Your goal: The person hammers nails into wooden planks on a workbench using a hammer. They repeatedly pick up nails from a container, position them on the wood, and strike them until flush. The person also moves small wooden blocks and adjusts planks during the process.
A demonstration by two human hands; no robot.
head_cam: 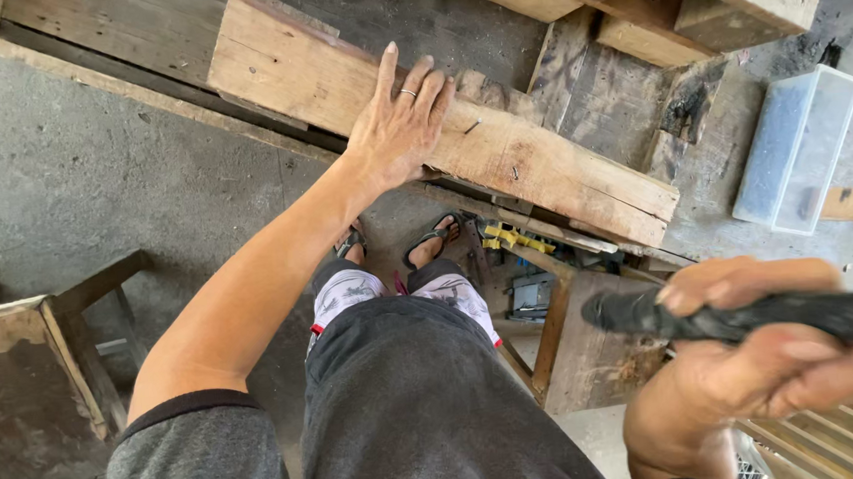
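Timber beam (501,154) is lying slantwise across a low wooden frame, running from beyond the left fingers down toward the right side of the view. The left hand (400,121) is pressing flat on its top face, fingers (387,72) spread apart and reaching toward the far edge, a ring on one of them. By my judgement the beam is being steadied rather than lifted, since nothing is curled under it.

Below the left wrist, the person's sandalled feet are standing on the concrete floor (91,163), with yellow-handled tools (511,236) lying just right of them. To the left of the fingers the floor is lying open; a dark wooden stool (25,368) is sitting well apart, near the elbow.

Further right, the right hand (754,347) is gripping a dark tool handle (742,317), fingers clamped around it; its working end is out of view, so I cannot tell what kind it is. Any next move with it calls for crossing the gap toward the beam while clearing the pallet blocks (630,5) beyond and the clear plastic box (795,149) beside them.
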